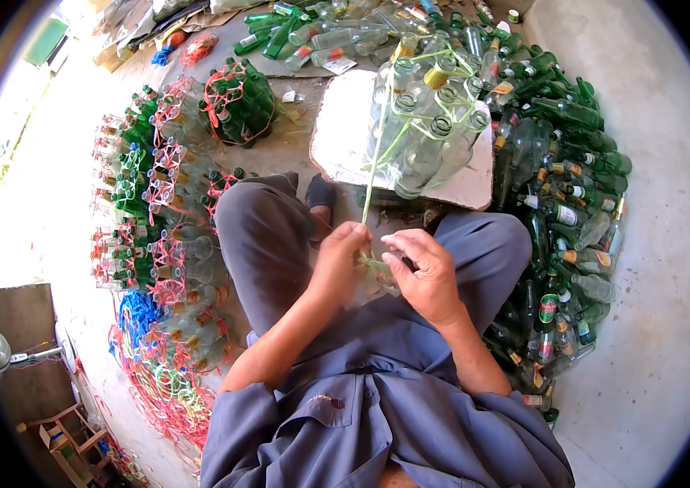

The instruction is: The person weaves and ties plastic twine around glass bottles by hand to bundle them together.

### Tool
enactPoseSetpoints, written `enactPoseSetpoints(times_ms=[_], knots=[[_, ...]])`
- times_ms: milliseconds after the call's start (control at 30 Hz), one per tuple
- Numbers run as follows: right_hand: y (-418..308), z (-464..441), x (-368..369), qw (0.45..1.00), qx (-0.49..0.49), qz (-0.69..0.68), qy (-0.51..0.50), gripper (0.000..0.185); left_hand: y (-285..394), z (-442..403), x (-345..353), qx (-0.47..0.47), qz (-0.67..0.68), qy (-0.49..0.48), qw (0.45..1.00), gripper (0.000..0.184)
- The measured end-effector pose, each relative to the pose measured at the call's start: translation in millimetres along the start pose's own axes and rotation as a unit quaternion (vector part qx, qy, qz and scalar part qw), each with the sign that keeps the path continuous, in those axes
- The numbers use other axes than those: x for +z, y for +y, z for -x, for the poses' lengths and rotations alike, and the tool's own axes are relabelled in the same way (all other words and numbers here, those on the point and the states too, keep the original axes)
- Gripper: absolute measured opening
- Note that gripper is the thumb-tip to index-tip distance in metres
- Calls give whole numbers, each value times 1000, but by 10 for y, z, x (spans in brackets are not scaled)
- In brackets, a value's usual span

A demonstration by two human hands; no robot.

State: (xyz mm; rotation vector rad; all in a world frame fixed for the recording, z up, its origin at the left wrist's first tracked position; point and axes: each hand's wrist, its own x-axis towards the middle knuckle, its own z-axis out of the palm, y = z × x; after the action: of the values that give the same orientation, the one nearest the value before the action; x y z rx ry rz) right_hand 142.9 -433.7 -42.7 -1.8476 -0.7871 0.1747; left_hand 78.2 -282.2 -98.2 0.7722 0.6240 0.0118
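Note:
Several clear glass bottles (422,159) stand bundled in front of me, with pale green plastic twine (394,150) laced around their necks. A length of that twine runs taut from the bundle down to my left hand (337,260), whose thumb and fingers are pinched on it. Close beside it, my right hand (426,276) is curled, palm inward, near a small bunch of green twine (377,270) between the hands. That bunch seems to reach into the right hand's lower fingers, partly hidden. The bottles rest on a white slab (345,134) beyond my knees.
Loose green and clear bottles (573,195) are heaped along the wall at right, with more at the back. Tied bottle bundles (174,187) stand in rows at left, one green bundle (239,102) farther back. Red, green and blue twine (166,390) lies tangled at lower left.

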Motion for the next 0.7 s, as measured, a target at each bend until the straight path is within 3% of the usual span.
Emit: enactPoseSetpoints(times_ms=[100, 700], knots=[[-64, -42, -3, 993, -82, 59, -56, 20, -15, -2, 20, -5, 11, 0, 1000, 18], [-5, 24, 177, 976, -129, 170, -37, 13, 7, 17, 53, -10, -3, 25, 1000, 17]])
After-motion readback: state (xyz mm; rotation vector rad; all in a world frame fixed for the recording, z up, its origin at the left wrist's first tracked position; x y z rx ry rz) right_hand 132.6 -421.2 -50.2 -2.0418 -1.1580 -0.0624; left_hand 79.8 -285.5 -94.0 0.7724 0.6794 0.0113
